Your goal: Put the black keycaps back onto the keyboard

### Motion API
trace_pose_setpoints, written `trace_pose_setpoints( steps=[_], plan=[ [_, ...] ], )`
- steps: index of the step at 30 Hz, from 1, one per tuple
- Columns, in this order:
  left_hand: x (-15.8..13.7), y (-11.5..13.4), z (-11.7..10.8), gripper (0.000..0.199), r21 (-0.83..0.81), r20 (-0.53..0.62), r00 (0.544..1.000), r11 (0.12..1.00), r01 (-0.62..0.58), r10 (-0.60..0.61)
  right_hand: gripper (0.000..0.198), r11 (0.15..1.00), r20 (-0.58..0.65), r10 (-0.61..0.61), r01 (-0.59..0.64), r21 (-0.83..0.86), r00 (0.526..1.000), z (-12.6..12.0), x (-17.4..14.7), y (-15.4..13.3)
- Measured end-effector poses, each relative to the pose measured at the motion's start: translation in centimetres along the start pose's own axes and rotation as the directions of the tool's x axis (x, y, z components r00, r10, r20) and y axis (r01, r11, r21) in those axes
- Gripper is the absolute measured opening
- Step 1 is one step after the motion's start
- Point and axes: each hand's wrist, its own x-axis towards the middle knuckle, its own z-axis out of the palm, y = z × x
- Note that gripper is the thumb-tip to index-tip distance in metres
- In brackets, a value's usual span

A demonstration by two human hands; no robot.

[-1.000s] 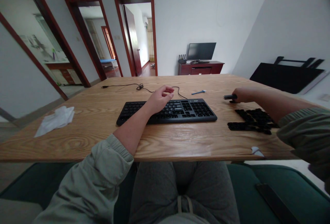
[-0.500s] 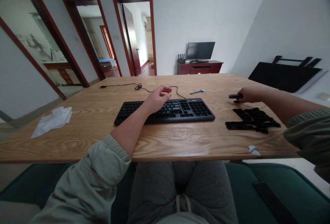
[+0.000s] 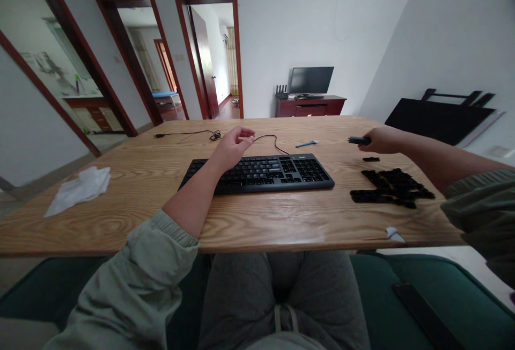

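Note:
My right hand (image 3: pixel 382 140) is closed around a short black bar-shaped object (image 3: pixel 359 140), its kind too small to make out. It is held above the table, just beyond a small black piece (image 3: pixel 370 159). Nearer me lies a flat cluster of dark pieces (image 3: pixel 396 186), perhaps keycaps. A black keyboard (image 3: pixel 277 173) lies lengthwise in the middle of the table. My left hand (image 3: pixel 231 150) hovers over its back left part, fingers loosely bent and apart, holding nothing; the forearm hides some keys.
Behind the keyboard run its cable (image 3: pixel 276 143) and a blue brush-like tool (image 3: pixel 307 144). White tissue (image 3: pixel 80 189) lies on the wooden table (image 3: pixel 132 221) at left. A small white scrap (image 3: pixel 394 234) sits near the front edge. A dark flat object (image 3: pixel 426 315) rests on the green seat.
My right hand has lifted slightly and moved left with the black object, uncovering the small black piece. My left hand has shifted left and a little away over the keyboard.

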Motion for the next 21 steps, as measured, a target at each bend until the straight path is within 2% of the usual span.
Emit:
trace_pose_setpoints(
  steps=[3, 7, 13, 17, 21],
  plan=[
    [0.1, -0.3, -0.6, 0.028, 0.019, -0.002, 1.0, 1.0, 0.012, -0.012, 0.045, 0.999, 0.036, 0.032, -0.032, 0.013, 0.999, -0.8, -0.5, -2.5],
    [0.3, -0.8, -1.4, 0.028, 0.069, -0.007, 1.0, 0.997, 0.02, -0.02, 0.043, 0.999, 0.104, 0.031, -0.029, -0.023, 0.994, -1.4, -0.7, -4.3],
    [0.4, -2.0, -4.8, 0.023, 0.111, -0.083, 0.995, 0.992, 0.066, -0.057, 0.038, 0.993, 0.128, 0.085, -0.074, -0.087, 0.988, -0.2, -0.6, -1.8],
    [0.3, -3.1, -7.8, 0.014, 0.085, -0.215, 0.966, 0.983, 0.165, -0.143, 0.032, 0.994, 0.158, 0.091, -0.079, -0.081, 0.983, 0.6, -1.1, 0.2],
    [-0.1, -4.0, -9.9, 0.011, 0.087, -0.272, 0.938, 0.965, 0.248, -0.217, 0.036, 0.994, 0.176, 0.109, -0.105, -0.028, 0.978, 1.4, -1.3, 1.2]
  ],
)
